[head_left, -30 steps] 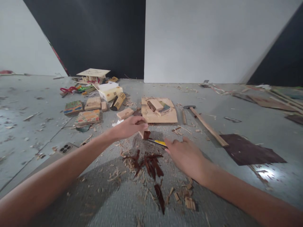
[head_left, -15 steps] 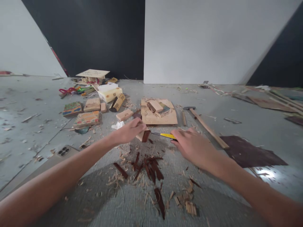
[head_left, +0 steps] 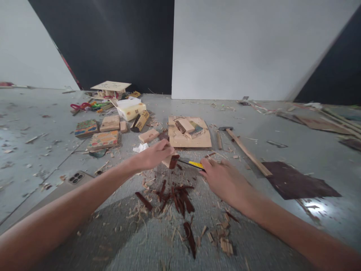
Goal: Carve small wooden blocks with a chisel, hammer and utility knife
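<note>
The person was working low over the grey floor [head_left: 126, 235], both arms stretched forward. In the left hand [head_left: 154, 155], closed fingers gripped a small wood block [head_left: 169, 162], its dark brown end turned toward the right. It was near the front edge of a pale wooden board [head_left: 190, 142], toward that board's left front corner. The right hand [head_left: 224, 178] had its fingers curled around a yellow-handled knife [head_left: 196, 164], the thin blade pointing at the block's brown end; from where I stood I couldn't tell whether the tip touched it. Dark brown slivers [head_left: 180, 199] and pale shavings lay scattered over the floor on the near side of both hands. On the board sat a light piece of wood [head_left: 186, 125], brown along one side, with flatter scraps about it. Just beside the board's right edge lay a wooden-handled tool [head_left: 219, 140], and farther right a hammer [head_left: 248, 151] slanted toward a dark brown sheet [head_left: 301, 180]. Over to the left, two painted blocks [head_left: 103, 139] lay near plain ones, with a paper roll marked 2000 [head_left: 140, 121] and a crumpled white tissue [head_left: 140, 147] closer to the board. A phone [head_left: 84, 178] rested beyond the left forearm, camera side up.
</note>
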{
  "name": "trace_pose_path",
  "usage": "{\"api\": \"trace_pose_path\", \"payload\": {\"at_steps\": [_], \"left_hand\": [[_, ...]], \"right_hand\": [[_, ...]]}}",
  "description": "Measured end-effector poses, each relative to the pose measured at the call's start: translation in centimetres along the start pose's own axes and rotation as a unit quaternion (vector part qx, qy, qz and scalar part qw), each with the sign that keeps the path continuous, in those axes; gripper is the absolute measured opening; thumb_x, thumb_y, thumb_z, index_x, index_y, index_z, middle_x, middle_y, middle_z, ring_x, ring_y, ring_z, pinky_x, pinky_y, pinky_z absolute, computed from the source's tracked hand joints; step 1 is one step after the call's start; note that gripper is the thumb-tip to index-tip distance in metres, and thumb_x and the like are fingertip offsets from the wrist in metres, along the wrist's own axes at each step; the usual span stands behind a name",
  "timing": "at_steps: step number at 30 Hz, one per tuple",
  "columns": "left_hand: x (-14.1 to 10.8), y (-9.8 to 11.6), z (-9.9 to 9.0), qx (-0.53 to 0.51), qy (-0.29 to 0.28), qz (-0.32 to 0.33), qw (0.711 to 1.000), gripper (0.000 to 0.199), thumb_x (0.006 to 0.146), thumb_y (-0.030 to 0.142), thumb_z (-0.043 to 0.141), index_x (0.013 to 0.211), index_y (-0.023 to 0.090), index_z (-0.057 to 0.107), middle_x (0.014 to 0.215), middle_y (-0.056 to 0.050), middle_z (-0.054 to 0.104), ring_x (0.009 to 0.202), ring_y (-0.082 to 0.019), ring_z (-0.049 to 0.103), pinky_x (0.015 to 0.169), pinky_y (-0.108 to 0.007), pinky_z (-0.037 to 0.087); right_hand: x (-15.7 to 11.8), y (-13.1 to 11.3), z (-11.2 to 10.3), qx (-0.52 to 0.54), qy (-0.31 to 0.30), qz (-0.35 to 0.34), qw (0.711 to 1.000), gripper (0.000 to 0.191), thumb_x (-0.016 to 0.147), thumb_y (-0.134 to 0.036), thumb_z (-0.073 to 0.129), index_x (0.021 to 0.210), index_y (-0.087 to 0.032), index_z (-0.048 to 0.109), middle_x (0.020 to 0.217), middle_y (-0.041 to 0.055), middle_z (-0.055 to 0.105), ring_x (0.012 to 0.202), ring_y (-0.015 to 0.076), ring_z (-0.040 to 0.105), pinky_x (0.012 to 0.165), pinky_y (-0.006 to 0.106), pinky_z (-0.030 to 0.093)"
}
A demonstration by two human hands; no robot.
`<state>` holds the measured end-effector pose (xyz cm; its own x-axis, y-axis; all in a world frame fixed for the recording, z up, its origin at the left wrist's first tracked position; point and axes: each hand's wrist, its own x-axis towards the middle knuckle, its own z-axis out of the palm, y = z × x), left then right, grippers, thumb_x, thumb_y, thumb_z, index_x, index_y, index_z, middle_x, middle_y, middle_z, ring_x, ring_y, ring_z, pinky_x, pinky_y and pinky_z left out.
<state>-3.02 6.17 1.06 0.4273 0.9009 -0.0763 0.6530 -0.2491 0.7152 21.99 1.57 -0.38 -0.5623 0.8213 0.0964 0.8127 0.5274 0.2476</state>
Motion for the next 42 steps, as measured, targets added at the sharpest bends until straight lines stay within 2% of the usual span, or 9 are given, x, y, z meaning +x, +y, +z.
{"api": "trace_pose_path", "payload": {"at_steps": [4, 10, 16, 18, 21, 25, 28, 35, 42], "left_hand": [[-0.1, 0.2, -0.2, -0.003, -0.002, 0.002, 1.0, 0.03, 0.092, 0.048, 0.033, 0.081, 0.02, 0.038, 0.08, -0.003, 0.04, 0.073, -0.017, 0.037, 0.065, -0.034, 0.033], [-0.2, 0.2, -0.4, 0.003, -0.008, 0.007, 1.0, 0.029, 0.091, 0.047, 0.034, 0.081, 0.02, 0.036, 0.082, -0.004, 0.04, 0.072, -0.017, 0.037, 0.063, -0.034, 0.033], [0.1, 0.3, -0.2, 0.017, -0.005, 0.023, 1.0, 0.029, 0.092, 0.046, 0.031, 0.078, 0.021, 0.032, 0.08, -0.002, 0.036, 0.07, -0.016, 0.034, 0.063, -0.034, 0.033], [0.3, 0.0, -0.2, 0.019, 0.002, 0.021, 1.0, 0.03, 0.092, 0.047, 0.031, 0.078, 0.021, 0.032, 0.079, -0.002, 0.036, 0.07, -0.016, 0.034, 0.063, -0.033, 0.033], [0.7, -0.7, -0.2, 0.028, 0.011, 0.019, 0.999, 0.032, 0.092, 0.049, 0.03, 0.079, 0.021, 0.034, 0.081, -0.002, 0.038, 0.071, -0.017, 0.036, 0.064, -0.034, 0.033], [1.0, -1.5, -0.3, 0.008, 0.016, 0.01, 1.0, 0.033, 0.091, 0.052, 0.032, 0.078, 0.021, 0.035, 0.081, -0.003, 0.04, 0.071, -0.018, 0.037, 0.063, -0.034, 0.032], [0.9, -1.7, -0.5, -0.013, -0.002, 0.004, 1.0, 0.034, 0.09, 0.053, 0.033, 0.078, 0.021, 0.036, 0.081, -0.003, 0.041, 0.072, -0.019, 0.038, 0.063, -0.034, 0.032], [0.2, -0.9, -0.9, -0.031, -0.055, 0.009, 0.998, 0.035, 0.092, 0.056, 0.031, 0.084, 0.021, 0.037, 0.088, -0.004, 0.041, 0.078, -0.019, 0.039, 0.069, -0.034, 0.035], [0.0, -0.5, -1.0, -0.025, -0.057, 0.017, 0.998, 0.034, 0.092, 0.054, 0.032, 0.083, 0.021, 0.037, 0.086, -0.004, 0.041, 0.076, -0.018, 0.038, 0.069, -0.034, 0.035]], "right_hand": [[-0.1, -0.6, 0.0, -0.004, -0.019, 0.015, 1.0, 0.018, 0.093, -0.021, 0.042, 0.103, -0.016, 0.056, 0.08, 0.0097, 0.07, 0.063, 0.022, 0.063, 0.062, 0.035, 0.038], [0.4, -1.2, -0.1, -0.034, -0.025, -0.005, 0.999, 0.028, 0.09, -0.015, 0.041, 0.111, -0.016, 0.06, 0.08, 0.0141, 0.07, 0.068, 0.0261, 0.065, 0.071, 0.04, 0.04], [0.9, -0.5, 0.3, -0.016, -0.06, -0.035, 0.997, 0.03, 0.092, -0.021, 0.042, 0.118, -0.013, 0.056, 0.078, 0.0127, 0.07, 0.067, 0.0252, 0.065, 0.069, 0.039, 0.039], [0.9, 0.1, 0.1, 0.012, -0.073, -0.051, 0.996, 0.028, 0.092, -0.024, 0.045, 0.116, -0.015, 0.056, 0.079, 0.0105, 0.07, 0.068, 0.0242, 0.065, 0.066, 0.037, 0.038], [0.8, 1.0, -1.1, 0.065, -0.091, -0.082, 0.99, 0.018, 0.092, -0.025, 0.047, 0.103, -0.019, 0.06, 0.079, 0.007, 0.07, 0.069, 0.0216, 0.063, 0.06, 0.033, 0.035], [0.8, 1.5, -2.6, 0.073, -0.042, -0.07, 0.994, 0.017, 0.093, -0.023, 0.045, 0.1, -0.016, 0.058, 0.078, 0.0078, 0.068, 0.068, 0.0211, 0.061, 0.058, 0.031, 0.034], [1.2, 1.4, -2.5, 0.07, 0.007, -0.058, 0.996, 0.017, 0.093, -0.022, 0.043, 0.101, -0.015, 0.056, 0.085, 0.0094, 0.068, 0.071, 0.0212, 0.06, 0.062, 0.032, 0.036], [1.4, 0.1, -0.3, 0.014, -0.001, -0.017, 1.0, 0.014, 0.092, -0.02, 0.045, 0.101, -0.017, 0.055, 0.084, 0.0085, 0.069, 0.069, 0.0216, 0.062, 0.069, 0.035, 0.037], [1.2, -0.7, -0.4, -0.018, -0.011, -0.013, 1.0, 0.023, 0.09, -0.016, 0.046, 0.111, -0.015, 0.057, 0.083, 0.0126, 0.07, 0.07, 0.0252, 0.065, 0.069, 0.037, 0.039]]}}
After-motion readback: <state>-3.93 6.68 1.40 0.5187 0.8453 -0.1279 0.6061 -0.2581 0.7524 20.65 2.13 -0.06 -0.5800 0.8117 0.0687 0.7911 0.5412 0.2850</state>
